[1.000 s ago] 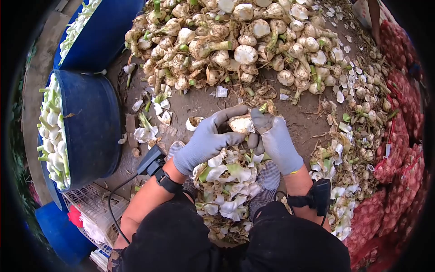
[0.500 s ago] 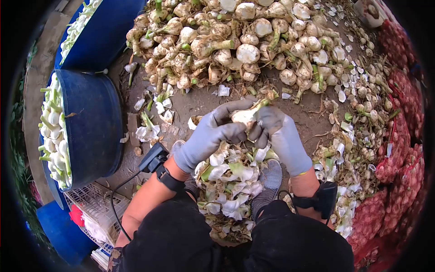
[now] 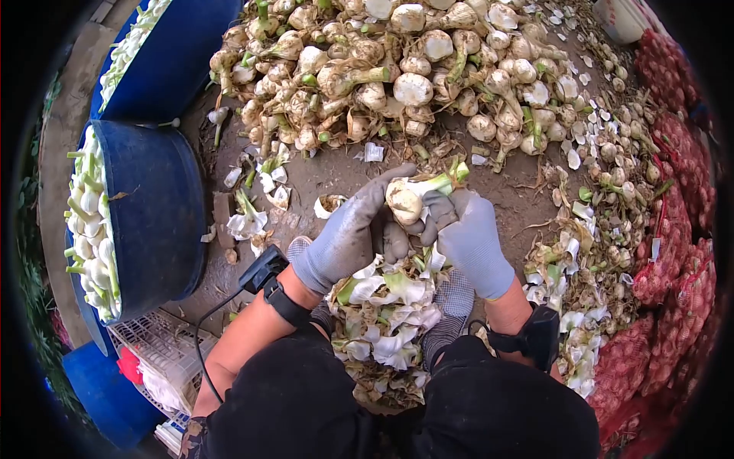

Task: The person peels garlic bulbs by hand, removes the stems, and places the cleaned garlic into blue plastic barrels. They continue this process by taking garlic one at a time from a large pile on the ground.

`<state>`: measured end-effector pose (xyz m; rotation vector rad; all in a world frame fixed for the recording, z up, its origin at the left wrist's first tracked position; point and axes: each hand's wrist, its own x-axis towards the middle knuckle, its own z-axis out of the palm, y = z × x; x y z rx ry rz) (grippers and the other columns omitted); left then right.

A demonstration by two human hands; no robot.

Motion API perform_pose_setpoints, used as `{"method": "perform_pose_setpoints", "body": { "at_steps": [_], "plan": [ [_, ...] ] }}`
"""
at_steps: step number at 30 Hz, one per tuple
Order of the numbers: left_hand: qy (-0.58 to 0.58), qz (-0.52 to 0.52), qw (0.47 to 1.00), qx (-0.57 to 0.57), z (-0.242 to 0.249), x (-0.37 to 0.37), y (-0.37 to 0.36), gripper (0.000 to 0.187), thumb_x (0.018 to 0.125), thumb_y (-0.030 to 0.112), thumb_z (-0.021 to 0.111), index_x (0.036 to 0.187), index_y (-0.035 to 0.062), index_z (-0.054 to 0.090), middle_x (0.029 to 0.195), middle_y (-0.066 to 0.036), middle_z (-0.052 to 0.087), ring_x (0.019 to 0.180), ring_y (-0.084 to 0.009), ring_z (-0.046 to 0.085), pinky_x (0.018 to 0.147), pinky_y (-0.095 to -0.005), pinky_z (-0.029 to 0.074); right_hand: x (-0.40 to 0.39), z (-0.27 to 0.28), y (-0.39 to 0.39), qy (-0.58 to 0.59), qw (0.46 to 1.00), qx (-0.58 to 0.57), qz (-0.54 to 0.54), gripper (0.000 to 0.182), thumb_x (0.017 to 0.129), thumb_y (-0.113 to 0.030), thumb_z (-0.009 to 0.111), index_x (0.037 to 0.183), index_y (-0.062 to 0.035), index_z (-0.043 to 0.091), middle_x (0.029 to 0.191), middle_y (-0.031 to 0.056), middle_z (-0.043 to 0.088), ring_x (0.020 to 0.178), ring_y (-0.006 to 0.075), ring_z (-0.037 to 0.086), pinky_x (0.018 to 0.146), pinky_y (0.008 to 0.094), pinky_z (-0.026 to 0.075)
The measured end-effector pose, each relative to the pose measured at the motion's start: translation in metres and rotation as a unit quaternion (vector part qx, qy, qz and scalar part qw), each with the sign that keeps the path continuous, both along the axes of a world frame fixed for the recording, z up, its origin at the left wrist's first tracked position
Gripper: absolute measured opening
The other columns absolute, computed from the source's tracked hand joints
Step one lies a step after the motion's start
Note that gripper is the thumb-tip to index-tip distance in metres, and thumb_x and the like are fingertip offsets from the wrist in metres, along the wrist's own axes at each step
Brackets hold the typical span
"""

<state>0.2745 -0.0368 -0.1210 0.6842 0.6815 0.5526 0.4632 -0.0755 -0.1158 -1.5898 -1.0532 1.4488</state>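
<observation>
Between my two gloved hands, above the ground, is a garlic bulb (image 3: 404, 200) with a green stem pointing to the upper right. My left hand (image 3: 358, 223) has its fingers around the bulb's left and lower side. The fingers of my right hand (image 3: 456, 222) are pressed together at the base of the stem. Peeled white and green skins (image 3: 394, 306) lie in a heap between my shoes, below the hands. Beyond the hands rises a large pile of unpeeled garlic bulbs (image 3: 413, 90).
Blue tubs (image 3: 157, 214) of cleaned garlic stand at the left, above a plastic crate (image 3: 157, 344). Red mesh sacks (image 3: 665, 245) line the right edge. Loose small bulbs (image 3: 612, 176) and skins are strewn beside them. A shoe (image 3: 456, 294) shows at the skin heap.
The bulb has turned so its pale rounded side shows, and its green stem is more exposed. My right hand has shifted slightly, with its fingers now at the stem base.
</observation>
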Motion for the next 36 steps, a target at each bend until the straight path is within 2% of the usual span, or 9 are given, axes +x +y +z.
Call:
{"method": "perform_pose_setpoints", "body": {
  "at_steps": [3,5,10,14,17,20,22,25,36],
  "plan": [
    [-0.099,0.018,0.989,-0.109,0.002,0.005,0.001,0.069,0.097,0.05,0.05,0.146,0.0066,0.03,0.097,-0.007,0.065,0.066,-0.0118,0.064,0.061,-0.024,0.052,0.004,-0.009,0.002,-0.323,0.924,0.191,0.07,0.035,0.097,-0.033,0.055,0.096,0.0015,0.063,0.063,0.0061,0.06,0.049,0.0114,0.056,0.046,0.0258,0.045],
    [0.103,-0.009,0.994,0.028,0.02,0.007,0.006,0.062,0.095,0.035,0.06,0.145,0.0078,0.035,0.097,-0.005,0.065,0.069,-0.0088,0.062,0.063,-0.0227,0.051,0.001,0.019,0.008,0.1,0.993,-0.065,-0.004,0.037,0.096,-0.034,0.057,0.098,0.0018,0.063,0.062,0.0056,0.059,0.048,0.0116,0.055,0.045,0.0252,0.044],
    [0.056,0.009,0.997,0.06,0.0,0.005,0.004,0.06,0.09,0.02,0.069,0.142,0.0095,0.043,0.097,0.002,0.063,0.077,-0.0034,0.054,0.07,-0.0191,0.047,0.0,0.01,0.011,0.162,0.979,-0.116,-0.037,0.04,0.096,-0.034,0.058,0.103,0.0054,0.061,0.062,0.0082,0.061,0.046,0.0113,0.053,0.041,0.0228,0.04],
    [0.08,0.003,0.996,0.025,0.003,-0.002,0.004,0.066,0.092,0.04,0.063,0.145,0.0091,0.037,0.095,-0.002,0.065,0.081,-0.0109,0.061,0.069,-0.0256,0.052,0.0,0.004,0.004,0.16,0.979,-0.12,-0.019,0.036,0.097,-0.028,0.057,0.104,0.0072,0.06,0.062,0.0083,0.061,0.046,0.0136,0.054,0.042,0.0262,0.043],
    [-0.003,0.01,0.996,-0.091,-0.01,-0.001,0.001,0.069,0.094,0.048,0.056,0.148,0.0115,0.033,0.095,-0.003,0.064,0.081,-0.0129,0.061,0.066,-0.0257,0.052,0.003,0.005,0.002,-0.072,0.993,-0.066,0.071,0.034,0.095,-0.026,0.059,0.101,0.0074,0.062,0.068,0.0109,0.065,0.054,0.0153,0.062,0.048,0.0299,0.048],
    [-0.087,0.039,0.979,-0.177,-0.005,0.006,0.003,0.07,0.098,0.038,0.054,0.152,0.0104,0.019,0.083,-0.005,0.061,0.067,-0.0136,0.064,0.061,-0.0253,0.053,0.0,-0.013,-0.005,-0.293,0.928,0.218,0.072,0.029,0.093,-0.023,0.062,0.095,0.0056,0.066,0.077,0.0124,0.069,0.068,0.0141,0.067,0.057,0.0306,0.051],
    [-0.005,-0.02,0.998,-0.051,0.008,0.008,0.008,0.072,0.095,0.031,0.059,0.152,0.0098,0.019,0.084,-0.004,0.061,0.067,-0.0129,0.063,0.061,-0.0247,0.051,-0.008,-0.014,-0.007,0.112,0.987,0.088,-0.071,0.021,0.091,-0.017,0.063,0.094,0.003,0.067,0.08,0.0107,0.07,0.073,0.0141,0.067,0.06,0.0306,0.051],
    [0.108,-0.063,0.992,0.03,0.014,0.007,0.007,0.075,0.089,0.021,0.066,0.15,0.0083,0.025,0.089,-0.004,0.063,0.067,-0.0119,0.062,0.063,-0.0239,0.051,-0.002,-0.016,-0.002,-0.018,0.998,0.056,-0.026,0.017,0.09,-0.01,0.062,0.101,0.0029,0.064,0.078,0.0078,0.069,0.067,0.0144,0.065,0.056,0.0294,0.049],
    [0.166,0.061,0.975,0.133,0.007,0.007,0.013,0.054,0.081,0.007,0.074,0.126,-0.0012,0.047,0.099,-0.008,0.063,0.078,-0.0121,0.064,0.068,-0.0242,0.053,0.004,0.012,0.003,0.087,0.992,-0.087,-0.001,0.016,0.091,-0.008,0.057,0.101,0.0044,0.061,0.077,0.0105,0.067,0.06,0.0157,0.062,0.054,0.028,0.05]
  ]
}}
